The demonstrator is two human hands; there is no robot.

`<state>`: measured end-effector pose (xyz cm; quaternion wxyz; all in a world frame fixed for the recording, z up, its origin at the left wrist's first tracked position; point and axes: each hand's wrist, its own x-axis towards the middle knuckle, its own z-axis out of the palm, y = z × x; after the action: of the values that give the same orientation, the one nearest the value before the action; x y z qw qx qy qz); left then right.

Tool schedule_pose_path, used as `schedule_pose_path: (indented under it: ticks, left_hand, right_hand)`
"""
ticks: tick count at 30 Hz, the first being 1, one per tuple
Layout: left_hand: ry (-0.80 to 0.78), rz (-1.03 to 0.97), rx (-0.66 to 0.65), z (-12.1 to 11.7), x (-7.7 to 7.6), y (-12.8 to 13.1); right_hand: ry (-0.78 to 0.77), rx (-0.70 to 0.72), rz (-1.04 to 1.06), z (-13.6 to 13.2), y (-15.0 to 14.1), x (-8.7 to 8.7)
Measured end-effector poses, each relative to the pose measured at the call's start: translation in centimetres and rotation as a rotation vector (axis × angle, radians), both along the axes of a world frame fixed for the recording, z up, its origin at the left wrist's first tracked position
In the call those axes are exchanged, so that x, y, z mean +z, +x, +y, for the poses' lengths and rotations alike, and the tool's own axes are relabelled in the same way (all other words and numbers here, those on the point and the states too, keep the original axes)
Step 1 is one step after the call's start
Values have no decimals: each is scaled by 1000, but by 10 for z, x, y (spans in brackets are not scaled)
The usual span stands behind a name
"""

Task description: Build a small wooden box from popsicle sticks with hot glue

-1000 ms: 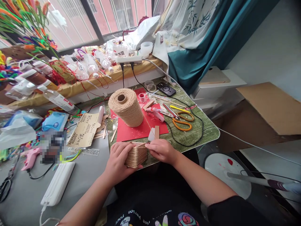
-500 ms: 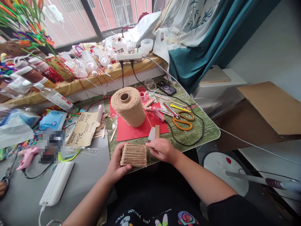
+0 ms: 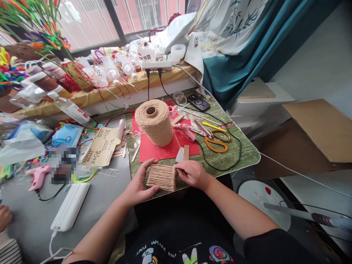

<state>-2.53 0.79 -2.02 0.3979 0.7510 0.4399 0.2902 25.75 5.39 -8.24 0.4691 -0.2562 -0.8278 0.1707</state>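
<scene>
A small rectangular block wrapped in rows of jute twine (image 3: 161,178) is at the table's front edge. My left hand (image 3: 139,185) holds it from the left, thumb along the lower edge and fingers stretched over the top-left corner. At its upper right corner, my right hand (image 3: 194,175) is closed in a pinch on the jute twine (image 3: 178,140), which runs down from the large spool of twine (image 3: 155,126). The pinched part is hidden by the fingers. Just beyond the right hand, a flat wooden stick (image 3: 186,152) and a white piece (image 3: 179,155) lie together.
Red paper (image 3: 145,154) lies under the spool. To its right are a pink glue gun (image 3: 187,131), orange-handled scissors (image 3: 218,145), a yellow pen (image 3: 213,126) and a phone (image 3: 198,102). Sandpaper (image 3: 103,145) and a power strip (image 3: 70,207) lie left. Another person's hand (image 3: 4,217) shows far left.
My left hand's fingers have loosened and spread wider around the block, and the block has tilted slightly. My right hand stays pinched at its corner. The view has shifted a little; more of the other person's sleeve shows.
</scene>
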Motion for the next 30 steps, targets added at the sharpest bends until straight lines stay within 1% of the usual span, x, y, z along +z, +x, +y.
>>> schedule_pose_path:
  ticks: [2,4,5,7,10,13,19,22,25,30]
  left_hand:
    - [133,201,-54,7,23,7]
    - [231,342,-120,13,42,18]
    - [255,404,-145,16,48,24]
    - [287,469,-178,19,53,35]
    - [279,478,-188,22,47,44]
    - [265,471,-180,21,42,46]
    - [250,467,-154,19,42,45]
    - [250,466,-144,19,41,46]
    - [280,450,-162,20,37,45]
    - [347,406,-169,20,28,42]
  right_hand:
    - [10,1,5,0,-1,1]
    - [19,6,-1,0,-1,3]
    - [24,11,-7,-1,-1,4]
    - [28,10,-10,-1,-1,6]
    - [24,-7,14,-2,1,5]
    - [34,2,57,-3,3,3]
    - [121,37,98,-4,7,0]
    - [135,55,95,-4,7,1]
    - [121,48,78,-4,6,3]
    - [125,-10,40,-4,3,6]
